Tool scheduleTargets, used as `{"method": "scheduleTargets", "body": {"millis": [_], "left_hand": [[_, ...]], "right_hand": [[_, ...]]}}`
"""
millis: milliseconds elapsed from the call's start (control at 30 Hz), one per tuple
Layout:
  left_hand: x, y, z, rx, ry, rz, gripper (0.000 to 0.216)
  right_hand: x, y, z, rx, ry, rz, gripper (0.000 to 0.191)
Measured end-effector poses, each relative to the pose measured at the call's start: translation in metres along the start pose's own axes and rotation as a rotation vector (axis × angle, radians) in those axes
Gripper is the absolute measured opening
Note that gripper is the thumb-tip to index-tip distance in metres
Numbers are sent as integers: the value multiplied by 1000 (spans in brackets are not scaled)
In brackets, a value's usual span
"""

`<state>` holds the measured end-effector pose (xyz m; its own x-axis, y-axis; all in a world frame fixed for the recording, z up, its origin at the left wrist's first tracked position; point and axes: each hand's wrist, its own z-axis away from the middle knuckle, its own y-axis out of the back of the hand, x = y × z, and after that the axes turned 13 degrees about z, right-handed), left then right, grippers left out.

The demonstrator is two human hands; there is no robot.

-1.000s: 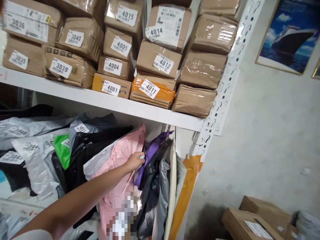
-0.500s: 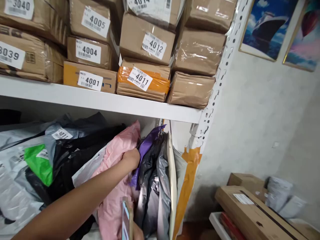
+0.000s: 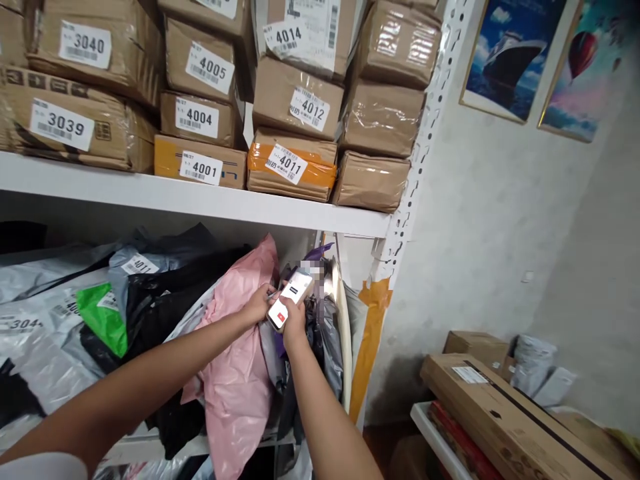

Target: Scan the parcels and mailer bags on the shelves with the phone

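Observation:
My right hand is closed around a phone, holding it up with its lit screen toward me, close against the standing bags on the lower shelf. My left hand grips the edge of the pink mailer bag and holds it aside to the left. Behind the phone stand purple, black and grey mailer bags; the purple one is mostly hidden by the phone.
The white shelf board above carries taped cardboard parcels with number labels such as 4001, 4011, 4012. More grey, black and green bags lie at the left. A perforated upright ends the rack. Long cardboard boxes sit lower right.
My right hand has risen from the bottom edge, bringing the phone up to the bags. My left hand has pulled the pink bag a little further left. The view shifted slightly.

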<state>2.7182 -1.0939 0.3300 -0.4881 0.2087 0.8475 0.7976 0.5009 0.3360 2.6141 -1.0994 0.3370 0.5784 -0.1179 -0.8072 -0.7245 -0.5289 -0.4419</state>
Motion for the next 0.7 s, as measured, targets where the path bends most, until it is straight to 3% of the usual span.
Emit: {"method": "scheduleTargets", "body": {"millis": [200, 267, 333, 400, 500, 600, 700], "left_hand": [[-7, 28, 54, 49, -240, 14, 12], [-5, 38, 73, -2, -285, -89, 10], [5, 45, 82, -93, -233, -251, 22], [24, 47, 78, -154, -55, -441, 41], [56, 36, 55, -115, 225, -739, 55], [72, 15, 29, -84, 275, -907, 64], [64, 4, 15, -123, 257, -906, 47]], "right_hand": [[-9, 18, -21, 50, -23, -28, 42], [-13, 19, -29, 56, -45, -36, 39], [-14, 18, -36, 45, -79, -44, 33], [-12, 19, -38, 29, -119, -51, 23], [-6, 19, -37, 21, -150, -68, 15], [-2, 19, -33, 16, -148, -82, 15], [-1, 19, -31, 6, -136, -84, 16]]}}
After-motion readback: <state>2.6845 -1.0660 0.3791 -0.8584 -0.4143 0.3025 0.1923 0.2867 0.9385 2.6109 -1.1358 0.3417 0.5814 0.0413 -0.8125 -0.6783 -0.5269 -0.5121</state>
